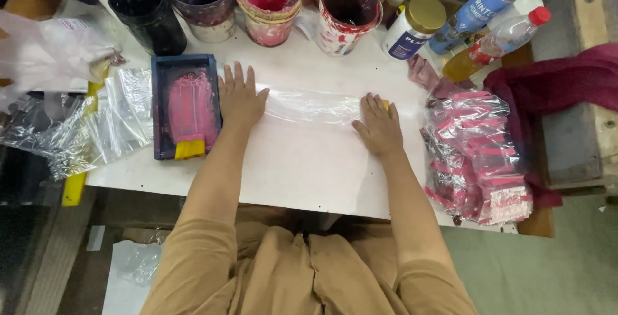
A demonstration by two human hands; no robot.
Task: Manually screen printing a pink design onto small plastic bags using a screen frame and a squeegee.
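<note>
A clear plastic bag (309, 104) lies flat across the white board (302, 167). My left hand (239, 96) presses palm-down on the bag's left end, fingers spread. My right hand (378, 125) rests flat on its right end, with a small yellow object (385, 104) showing just beyond the fingertips. To the left of my left hand lies a dark frame (185, 105) smeared with pink ink, a yellow-handled tool (190, 149) at its near end.
Several paint pots (267, 2) stand along the far edge, with bottles and a spray can (479, 6) at the right. A stack of pink-printed bags (479, 154) lies right of my hand. Loose clear bags (84, 122) lie left. A maroon cloth (553, 83) is far right.
</note>
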